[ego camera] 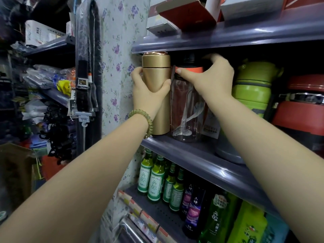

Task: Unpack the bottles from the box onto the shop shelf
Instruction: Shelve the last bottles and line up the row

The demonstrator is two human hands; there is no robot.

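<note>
A gold metal bottle (158,72) stands upright at the left end of the grey shop shelf (201,160). My left hand (147,92) is wrapped around its middle. Right beside it stands a clear bottle (184,109) with an orange-and-black lid, wrapped in plastic. My right hand (210,78) grips that bottle around its lid, thumb on the orange band. Both bottles rest on the shelf board, touching or nearly touching each other. The box is not in view.
A green flask (252,88) and red containers (301,111) stand to the right on the same shelf. The upper shelf edge (228,38) hangs just above the bottle tops. Green and dark bottles (157,183) fill the shelf below. A floral-papered wall (119,67) is left.
</note>
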